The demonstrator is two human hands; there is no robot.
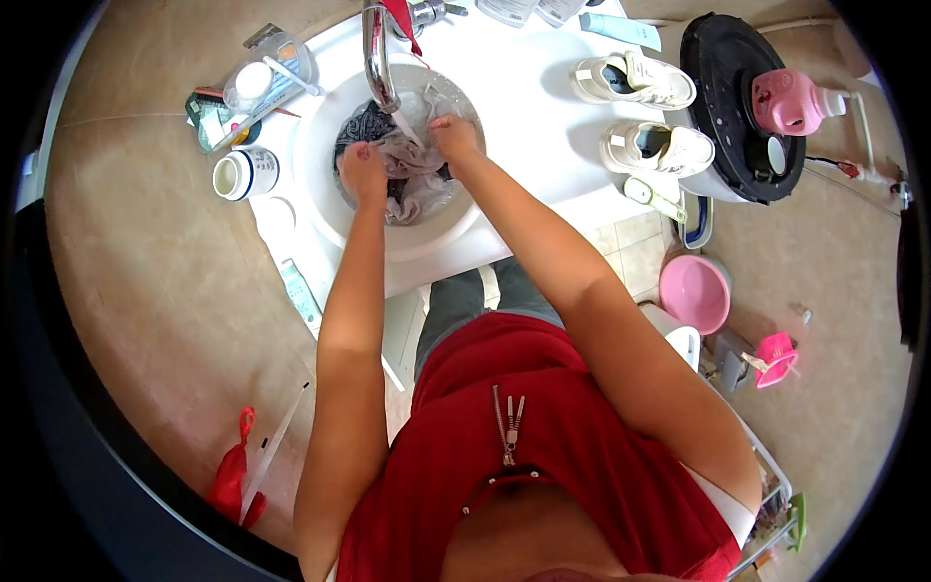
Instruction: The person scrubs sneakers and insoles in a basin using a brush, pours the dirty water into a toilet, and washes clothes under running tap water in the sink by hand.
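Note:
Both my hands are in the white round sink (320,199), gripping a wet, pale greyish cloth (405,155) under the running tap (379,73). My left hand (363,173) is closed on the cloth's left part, with its fingertips partly hidden. On the right side, my right hand (454,138) pinches the same cloth near the sink wall. A dark patterned cloth (365,126) lies in the water beside and under the pale one. What kind of garment either cloth is, I cannot make out.
White shoes (635,81) stand on the counter at right, near a green-handled brush (655,198). A pink detergent bottle (790,102) sits on a black lid (718,78). At left are an open white jar (244,175) and a clear container (272,73). A pink basin (694,294) is lower right.

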